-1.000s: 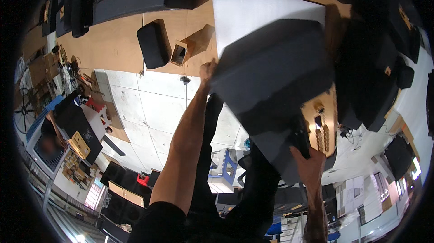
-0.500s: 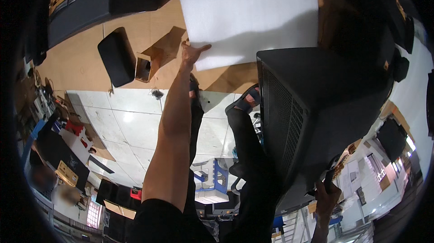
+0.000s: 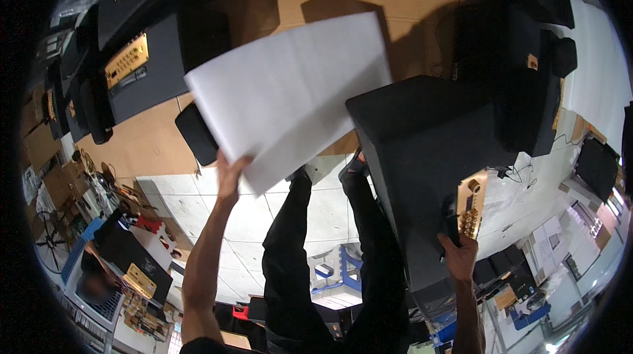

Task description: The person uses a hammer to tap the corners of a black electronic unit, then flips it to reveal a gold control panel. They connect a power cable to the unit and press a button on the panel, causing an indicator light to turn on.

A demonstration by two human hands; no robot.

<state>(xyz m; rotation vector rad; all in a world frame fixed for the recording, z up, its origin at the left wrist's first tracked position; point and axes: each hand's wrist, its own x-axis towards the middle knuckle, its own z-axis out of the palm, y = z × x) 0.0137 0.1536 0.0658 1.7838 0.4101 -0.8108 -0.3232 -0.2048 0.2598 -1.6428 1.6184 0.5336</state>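
Observation:
My left hand (image 3: 231, 175) is closed on the near left corner of a white foam sheet (image 3: 290, 90), thumb on top. The sheet is raised and tilted above the cardboard, its far end slanting to the right. My right hand (image 3: 460, 256) is wrapped round the black handle (image 3: 451, 221) of a large black speaker cabinet (image 3: 422, 149). Beside that handle is a gold control panel (image 3: 472, 204) with knobs and sockets. The cabinet leans close to my right leg, its far left corner near the sheet's right edge. A small black padded piece (image 3: 196, 132) lies partly under the sheet's left side.
Flattened cardboard (image 3: 132, 153) covers the floor ahead, with white tiles (image 3: 244, 268) nearer me. Other black cabinets with gold panels (image 3: 128, 60) stand at the far left and right. A blue and white stool (image 3: 337, 278) is between my legs. Another person (image 3: 99, 281) is at the lower left.
The foam sheet has come up off the cardboard and swung left and toward me in my left hand. The small open cardboard box is now hidden. My right hand stays on the handle; the view has shifted.

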